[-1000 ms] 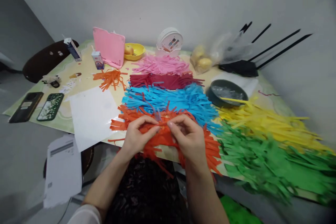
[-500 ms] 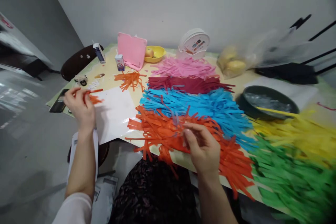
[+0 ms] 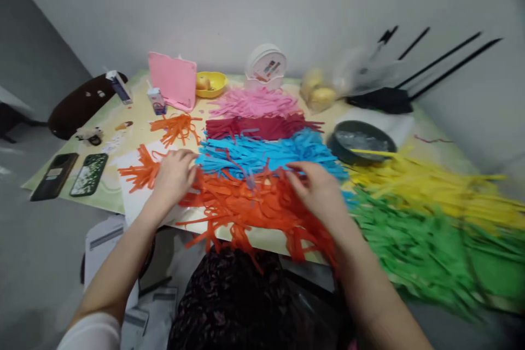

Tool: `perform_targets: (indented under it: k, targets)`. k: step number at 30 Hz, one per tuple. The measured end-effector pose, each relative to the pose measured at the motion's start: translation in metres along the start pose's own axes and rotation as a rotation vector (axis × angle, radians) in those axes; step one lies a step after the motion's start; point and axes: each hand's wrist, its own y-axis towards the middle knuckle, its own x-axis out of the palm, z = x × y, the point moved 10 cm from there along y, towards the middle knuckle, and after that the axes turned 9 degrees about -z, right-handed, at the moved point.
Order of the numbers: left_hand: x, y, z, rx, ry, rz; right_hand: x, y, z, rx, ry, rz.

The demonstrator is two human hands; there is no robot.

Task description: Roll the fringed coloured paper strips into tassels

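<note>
Long counter with a pale yellow and green cover point(image 3: 443, 158): it holds all the bright things.
Heap of long green floppy strips point(image 3: 430, 251): at the front right, hanging over the edge.
Heap of long yellow floppy strips point(image 3: 443, 183): just behind the green heap, touching it.
Pile of orange-red floppy strips point(image 3: 250, 202): at the front, in the middle; some ends hang over the edge.
Row of bright blue strips point(image 3: 270, 147): right behind the orange-red pile, touching it.
Row of dark red strips point(image 3: 266, 127): behind the blue row.
Fluffy pink strips point(image 3: 262, 103): behind the dark red row.
Flat white sheet point(image 3: 133, 202): at the left, with part of it under the arm.
Round dark green bowl point(image 3: 340, 153): right of the blue row, with something clear and crinkly inside.
Right hand point(image 3: 320, 191): over the right part of the orange-red pile; the fingers are bent, and I cannot tell if they pinch a strip.
Left hand point(image 3: 176, 175): left of the blue row; the fingers are bent, and I cannot tell if they grip anything.
Bunch of orange strip ends point(image 3: 141, 169): just left of the left hand, over the white sheet; the hand hides the rest.
Loose little orange bunch point(image 3: 176, 128): behind the left hand, on the counter.
</note>
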Motion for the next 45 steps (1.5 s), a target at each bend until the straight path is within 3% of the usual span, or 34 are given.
perform_targets:
  k: [2, 4, 5, 7, 10, 13, 15, 17, 20, 22, 25, 36, 45]
  targets:
    - [0.016, 0.015, 0.075, 0.278, -0.148, -0.070, 0.032, 0.012, -0.004, -0.030, -0.177, -0.196]
    - [0.043, 0.028, 0.136, 0.436, -0.133, -0.147, 0.055, 0.016, -0.001, -0.005, -0.335, -0.336]
    - [0.060, 0.033, 0.156, 0.472, -0.080, -0.185, 0.060, 0.016, 0.003, 0.019, -0.389, -0.371]
    - [0.092, 0.042, 0.170, 0.432, 0.060, -0.257, 0.056, 0.010, 0.013, 0.063, -0.442, -0.389]
    - [0.119, 0.046, 0.154, 0.329, 0.197, -0.325, 0.035, -0.006, 0.038, 0.114, -0.460, -0.415]
    - [0.118, 0.043, 0.142, 0.328, 0.214, -0.324, 0.010, -0.016, 0.060, 0.180, -0.482, -0.448]
    - [0.114, 0.043, 0.141, 0.325, 0.216, -0.326, -0.012, -0.007, 0.059, 0.200, -0.510, -0.302]
    - [0.113, 0.044, 0.144, 0.307, 0.226, -0.337, -0.021, 0.008, 0.045, 0.138, -0.517, -0.177]
    - [0.116, 0.045, 0.148, 0.281, 0.232, -0.343, 0.009, 0.029, 0.027, -0.006, -0.494, -0.301]
    - [0.117, 0.044, 0.147, 0.278, 0.220, -0.330, 0.032, 0.036, 0.025, -0.058, -0.499, -0.409]
    - [0.116, 0.043, 0.141, 0.281, 0.190, -0.311, 0.048, 0.038, 0.030, -0.109, -0.525, -0.468]
    - [0.110, 0.050, 0.131, 0.277, 0.104, -0.339, 0.055, 0.036, 0.040, -0.213, -0.521, -0.516]
    - [0.107, 0.055, 0.133, 0.291, 0.081, -0.396, 0.042, 0.058, 0.052, -0.120, -0.314, -0.454]
